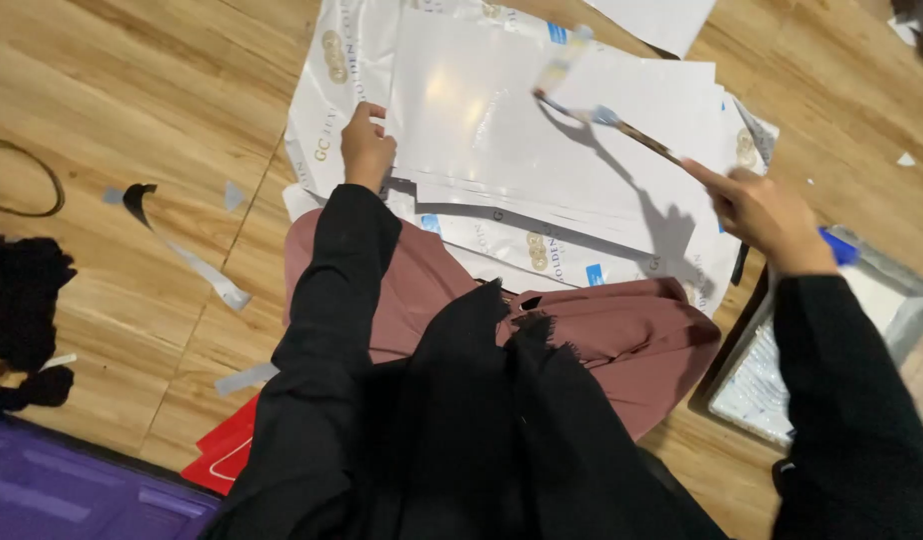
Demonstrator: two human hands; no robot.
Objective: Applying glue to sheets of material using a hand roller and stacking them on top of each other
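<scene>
Head view shows a paintbrush (602,118) held out over a stack of white glossy sheets (502,130) that lies on the wooden floor (132,90); the brush has a thin wooden handle with a blue band near the bristles, and its pale, blurred tip sits above the upper middle of the top sheet, casting a dark shadow across the paper. The right hand (767,215) is closed around the far end of the handle, forefinger stretched along it, and a blue object shows just behind the wrist, too hidden to identify. The left hand (367,145) rests with curled fingers on the left edge of the stack, pressing on the sheets; it grips nothing. Beneath the plain sheets lie larger white printed sheets (327,110) with gold round emblems and small blue marks, fanned out toward the person's lap. The person sits on the floor in black sleeves, a black scarf and a dusty pink skirt (622,330). At the right, beside the right forearm, stands a shallow grey tray (907,300) with a whitish inside. On the floor at the left lie a curled strip of tape backing (187,255), small paper scraps, a red sheet (227,450) and a purple box (72,490).
</scene>
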